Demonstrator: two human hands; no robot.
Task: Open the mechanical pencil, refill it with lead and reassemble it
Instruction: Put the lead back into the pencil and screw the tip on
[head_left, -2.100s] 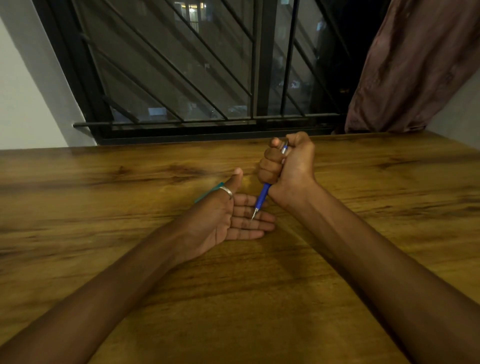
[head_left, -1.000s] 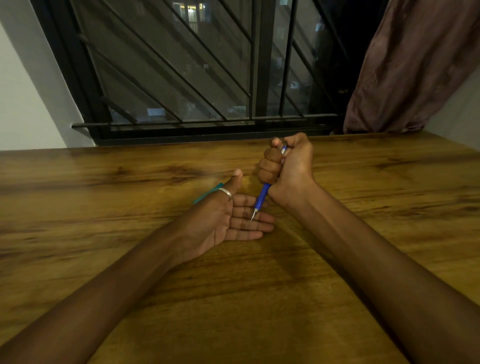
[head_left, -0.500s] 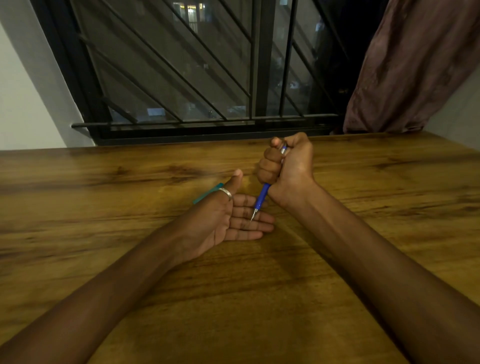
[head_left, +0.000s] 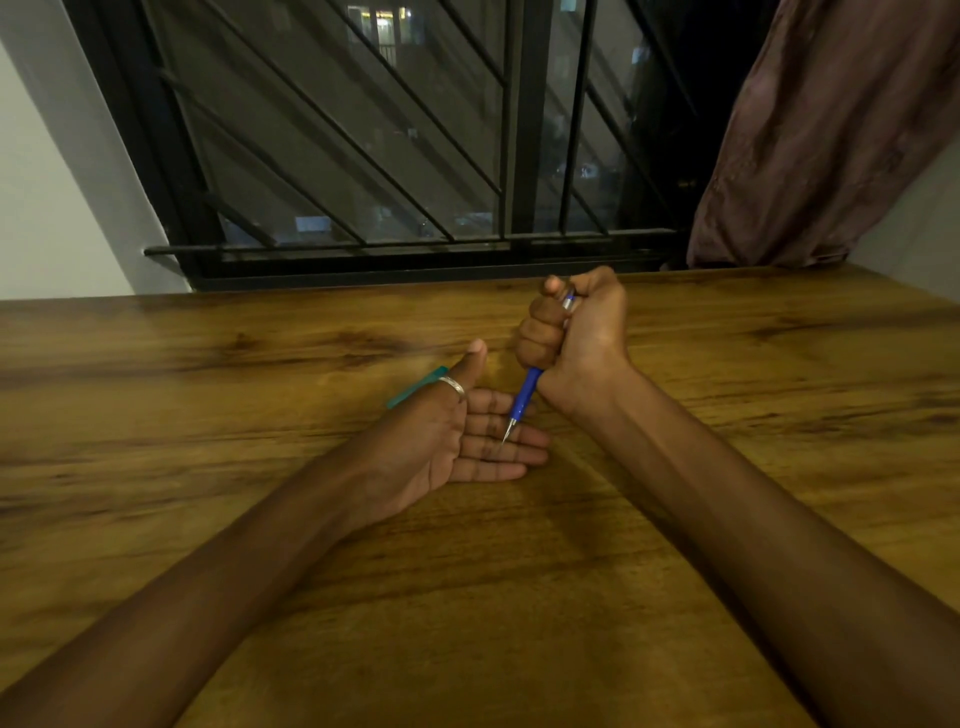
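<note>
The pencil (head_left: 525, 396) stands tip-down in the right hand (head_left: 574, 332), fist clamped round its barrel, thumb on the top. Its tip meets the fingers (head_left: 493, 447) of the left hand (head_left: 447, 447), which lies flat and spread on the worktop (head_left: 519, 597). Probably lead is being clicked out; press straight, lightly. A teal strip (head_left: 415, 389) lies behind the left hand.

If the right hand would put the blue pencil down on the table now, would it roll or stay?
The mechanical pencil looks slim, round and smooth, so it would probably roll on the flat wooden table. It seems rigid and light, gripped in the right hand. Its fine metal tip, pointing at the open left hand, may be fragile.
</note>
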